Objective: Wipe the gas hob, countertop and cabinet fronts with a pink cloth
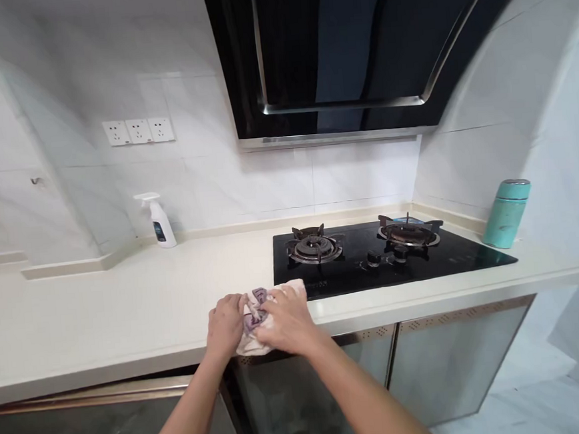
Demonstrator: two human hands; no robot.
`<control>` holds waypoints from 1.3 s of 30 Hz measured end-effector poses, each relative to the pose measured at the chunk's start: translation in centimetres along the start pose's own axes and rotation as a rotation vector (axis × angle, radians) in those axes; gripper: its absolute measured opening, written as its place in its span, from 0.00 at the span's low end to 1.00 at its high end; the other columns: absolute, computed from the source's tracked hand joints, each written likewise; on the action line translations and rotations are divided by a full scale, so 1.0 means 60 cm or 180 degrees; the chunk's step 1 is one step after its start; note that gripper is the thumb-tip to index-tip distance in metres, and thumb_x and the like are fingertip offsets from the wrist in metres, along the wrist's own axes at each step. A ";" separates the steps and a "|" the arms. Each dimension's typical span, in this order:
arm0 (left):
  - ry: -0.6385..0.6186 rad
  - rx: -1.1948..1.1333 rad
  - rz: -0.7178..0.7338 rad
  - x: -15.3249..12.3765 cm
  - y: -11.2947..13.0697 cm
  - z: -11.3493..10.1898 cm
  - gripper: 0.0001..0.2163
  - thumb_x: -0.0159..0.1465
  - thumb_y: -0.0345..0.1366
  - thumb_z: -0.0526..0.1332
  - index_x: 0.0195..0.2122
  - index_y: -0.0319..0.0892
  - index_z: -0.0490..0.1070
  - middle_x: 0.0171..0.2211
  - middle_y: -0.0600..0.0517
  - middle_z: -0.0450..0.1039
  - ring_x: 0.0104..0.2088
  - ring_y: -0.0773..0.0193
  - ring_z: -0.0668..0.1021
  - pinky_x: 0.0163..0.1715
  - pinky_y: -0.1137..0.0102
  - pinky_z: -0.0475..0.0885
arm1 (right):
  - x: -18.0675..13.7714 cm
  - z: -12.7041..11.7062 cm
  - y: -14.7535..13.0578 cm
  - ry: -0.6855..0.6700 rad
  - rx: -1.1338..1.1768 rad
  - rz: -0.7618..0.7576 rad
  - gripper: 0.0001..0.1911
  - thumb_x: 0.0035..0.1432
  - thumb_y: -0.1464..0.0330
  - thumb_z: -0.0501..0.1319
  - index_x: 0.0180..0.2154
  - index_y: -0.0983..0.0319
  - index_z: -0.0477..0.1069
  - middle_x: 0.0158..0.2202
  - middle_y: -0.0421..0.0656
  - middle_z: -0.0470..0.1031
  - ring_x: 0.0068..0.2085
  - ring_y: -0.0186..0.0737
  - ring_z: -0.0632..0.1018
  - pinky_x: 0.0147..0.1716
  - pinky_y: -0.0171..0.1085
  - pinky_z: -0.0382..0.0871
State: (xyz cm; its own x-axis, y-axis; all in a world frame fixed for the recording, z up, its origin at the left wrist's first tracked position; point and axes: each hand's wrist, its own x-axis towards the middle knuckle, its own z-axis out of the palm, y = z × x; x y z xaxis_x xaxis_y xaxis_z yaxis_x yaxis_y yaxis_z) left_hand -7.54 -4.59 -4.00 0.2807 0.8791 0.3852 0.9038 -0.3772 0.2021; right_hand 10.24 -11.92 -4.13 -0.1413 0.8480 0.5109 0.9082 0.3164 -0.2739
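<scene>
A bunched white and purple cloth (253, 313) lies at the front edge of the white countertop (126, 310), part of it hanging over the edge. My left hand (225, 326) grips its left side with the fingers curled. On the right side, my right hand (288, 321) presses and clutches the same cloth, close to the front left corner of the black gas stove (363, 264). The palms and some fingertips are hidden from view.
Against the back wall stands a white spray bottle (162, 221). A turquoise flask (507, 214) is at the right end of the counter. The black range hood (357, 51) overhangs the stove. Cabinet doors (456, 364) sit below the counter.
</scene>
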 end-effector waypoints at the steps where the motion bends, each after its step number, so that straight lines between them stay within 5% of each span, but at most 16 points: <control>1: -0.0016 -0.0074 -0.0010 0.003 -0.006 0.001 0.21 0.76 0.41 0.43 0.46 0.45 0.76 0.51 0.46 0.80 0.55 0.52 0.77 0.53 0.61 0.69 | -0.002 0.008 -0.008 0.0055 0.0047 -0.0060 0.23 0.57 0.47 0.67 0.48 0.53 0.79 0.58 0.44 0.75 0.60 0.55 0.68 0.63 0.55 0.54; 8: -0.0012 -0.0227 -0.0244 0.016 -0.005 -0.001 0.20 0.73 0.42 0.47 0.52 0.44 0.77 0.54 0.45 0.80 0.56 0.51 0.78 0.52 0.60 0.71 | -0.079 -0.014 0.072 0.0049 -0.0105 -0.0452 0.31 0.53 0.51 0.73 0.56 0.53 0.73 0.62 0.46 0.71 0.61 0.55 0.66 0.60 0.53 0.56; 16: -0.0046 -0.0108 -0.0201 0.002 0.014 0.002 0.18 0.72 0.44 0.53 0.51 0.44 0.79 0.57 0.45 0.78 0.60 0.51 0.75 0.59 0.58 0.67 | -0.193 -0.129 0.232 -0.0019 -0.0560 0.0362 0.30 0.53 0.64 0.68 0.58 0.55 0.72 0.63 0.49 0.70 0.63 0.54 0.66 0.60 0.50 0.58; 21: 0.0125 -0.0087 -0.0163 -0.012 0.024 0.004 0.15 0.70 0.43 0.57 0.49 0.43 0.80 0.54 0.43 0.79 0.58 0.51 0.76 0.58 0.58 0.67 | -0.219 -0.142 0.275 0.0221 -0.0516 0.0511 0.23 0.52 0.66 0.62 0.51 0.55 0.75 0.56 0.46 0.75 0.57 0.53 0.71 0.55 0.49 0.61; 26: 0.0236 -0.0083 -0.0111 -0.017 0.023 0.010 0.14 0.69 0.42 0.58 0.48 0.43 0.80 0.52 0.43 0.78 0.57 0.51 0.76 0.55 0.58 0.67 | -0.128 -0.098 0.213 0.0299 0.0061 0.0203 0.19 0.52 0.68 0.59 0.47 0.55 0.76 0.47 0.42 0.78 0.48 0.46 0.74 0.48 0.42 0.63; 32: 0.0217 -0.0039 -0.0033 -0.018 0.011 0.008 0.13 0.70 0.42 0.57 0.47 0.45 0.79 0.52 0.44 0.79 0.55 0.52 0.77 0.54 0.59 0.67 | 0.076 -0.054 0.113 0.0208 -0.0434 0.0122 0.27 0.56 0.64 0.62 0.58 0.55 0.74 0.62 0.47 0.70 0.62 0.52 0.66 0.64 0.48 0.52; 35: 0.0200 -0.0054 -0.0026 -0.013 0.006 0.008 0.13 0.71 0.41 0.55 0.46 0.46 0.79 0.52 0.45 0.79 0.56 0.53 0.77 0.54 0.59 0.67 | 0.146 -0.031 0.118 -0.0177 -0.0498 0.0466 0.27 0.58 0.58 0.62 0.59 0.54 0.74 0.62 0.48 0.71 0.62 0.54 0.68 0.64 0.50 0.54; 39: 0.0130 -0.0102 -0.0053 -0.004 0.003 0.007 0.14 0.71 0.41 0.53 0.46 0.46 0.78 0.53 0.45 0.79 0.56 0.52 0.77 0.54 0.57 0.67 | 0.176 -0.004 0.147 -0.0463 -0.0457 0.0779 0.30 0.61 0.51 0.58 0.60 0.55 0.73 0.61 0.51 0.73 0.62 0.57 0.71 0.60 0.52 0.59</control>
State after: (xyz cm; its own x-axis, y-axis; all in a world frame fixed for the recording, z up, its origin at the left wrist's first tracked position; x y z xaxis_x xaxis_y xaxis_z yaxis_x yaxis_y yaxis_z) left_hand -7.32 -4.76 -4.44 0.2518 0.8729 0.4180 0.8972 -0.3724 0.2372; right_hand 16.89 -0.30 -0.95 0.0429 0.9467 0.3191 0.9671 0.0408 -0.2512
